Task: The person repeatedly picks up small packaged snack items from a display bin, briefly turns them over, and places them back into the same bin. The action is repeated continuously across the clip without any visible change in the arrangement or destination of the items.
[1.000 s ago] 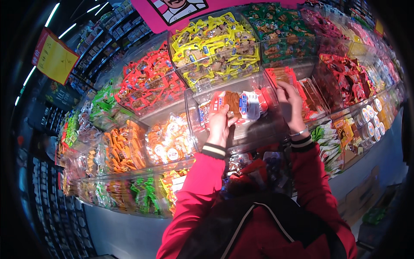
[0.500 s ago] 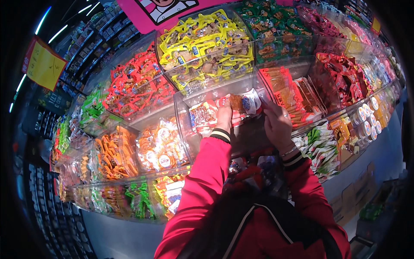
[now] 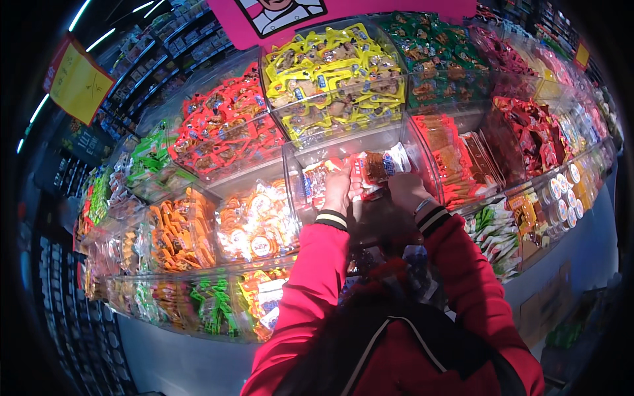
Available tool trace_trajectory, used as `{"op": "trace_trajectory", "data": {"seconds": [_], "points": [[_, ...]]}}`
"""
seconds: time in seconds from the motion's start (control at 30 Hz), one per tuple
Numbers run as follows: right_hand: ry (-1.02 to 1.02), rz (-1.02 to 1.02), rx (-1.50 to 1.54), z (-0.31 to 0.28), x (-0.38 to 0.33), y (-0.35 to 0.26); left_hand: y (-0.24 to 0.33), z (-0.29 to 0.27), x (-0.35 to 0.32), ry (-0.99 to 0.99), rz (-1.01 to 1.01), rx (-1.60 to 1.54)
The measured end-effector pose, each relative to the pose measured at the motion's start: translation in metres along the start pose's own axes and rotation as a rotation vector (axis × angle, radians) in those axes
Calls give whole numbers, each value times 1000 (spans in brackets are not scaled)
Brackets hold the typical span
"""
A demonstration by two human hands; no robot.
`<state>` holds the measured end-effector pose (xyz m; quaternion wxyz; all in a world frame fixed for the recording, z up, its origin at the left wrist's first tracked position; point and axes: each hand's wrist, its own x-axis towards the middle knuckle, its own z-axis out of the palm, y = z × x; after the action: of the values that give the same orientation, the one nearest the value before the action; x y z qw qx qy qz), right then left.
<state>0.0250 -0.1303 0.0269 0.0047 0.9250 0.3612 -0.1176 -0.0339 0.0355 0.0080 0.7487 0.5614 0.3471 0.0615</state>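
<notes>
Inside a clear bin [image 3: 310, 148] in the middle of the display, red-and-white snack packets [image 3: 316, 179] lie beside a packet with a brown filling and a white-and-blue end [image 3: 378, 166]. My left hand [image 3: 338, 187] reaches in between them, its fingers bent against the packets and partly hidden. At the brown packet's near right edge, my right hand [image 3: 407, 190] is closed, knuckles up, with its fingertips out of sight. Both forearms, in red sleeves with striped cuffs, come up from below.
Orange-wrapped snacks [image 3: 254, 224] fill the bin to the left; red packets [image 3: 444, 158] stand to the right. Yellow packets [image 3: 337, 72] and green packets [image 3: 432, 59] are heaped behind. Clear dividers separate the bins. A yellow sign [image 3: 80, 82] hangs at far left.
My right hand has come down and in toward the brown packet's near edge, its fingers now more curled. My left hand stays on the packets. The whole view has shifted slightly.
</notes>
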Motion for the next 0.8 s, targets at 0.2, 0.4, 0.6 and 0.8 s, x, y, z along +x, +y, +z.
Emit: {"op": "trace_trajectory", "data": {"seconds": [0.2, 0.4, 0.6, 0.8], "points": [[-22, 138, -44, 4, 9, -4, -6, 3, 10, 218, 468, 722], [25, 113, -25, 11, 13, -5, -1, -8, -2, 349, 459, 1052], [91, 151, -38, 19, 15, 0, 1, 10, -11, 89, 1071, 1206], [144, 174, -46, 13, 14, -3, -32, -4, 33, -224, 849, 1436]]}}
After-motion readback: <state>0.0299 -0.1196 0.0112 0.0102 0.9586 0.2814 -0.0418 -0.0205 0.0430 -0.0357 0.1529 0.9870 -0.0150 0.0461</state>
